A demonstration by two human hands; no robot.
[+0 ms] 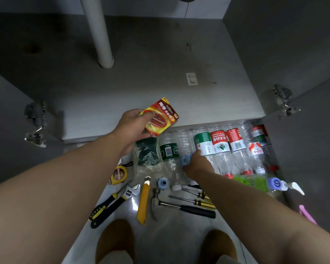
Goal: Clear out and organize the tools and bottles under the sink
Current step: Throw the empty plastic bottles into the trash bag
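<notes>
My left hand (132, 128) grips a red and yellow blister pack (160, 116) above the front edge of the cabinet floor (141, 77). My right hand (196, 164) holds a small blue plastic piece (184, 160) over the row of several empty plastic bottles (220, 147) lying on the floor. Tools lie in front of me: a yellow tape measure (119, 174), an adjustable wrench (126, 196), pliers (103, 207), a yellow utility knife (143, 201), a hammer (181, 205) and screwdrivers (198, 197).
A white drain pipe (99, 33) stands in the cabinet at the back left. A small white tag (191, 78) lies on the cabinet floor. Both doors hang open on hinges (35, 122). A bagged green scrub pad (147, 152), a blue knob (162, 183) and a spray bottle (282, 184) lie nearby.
</notes>
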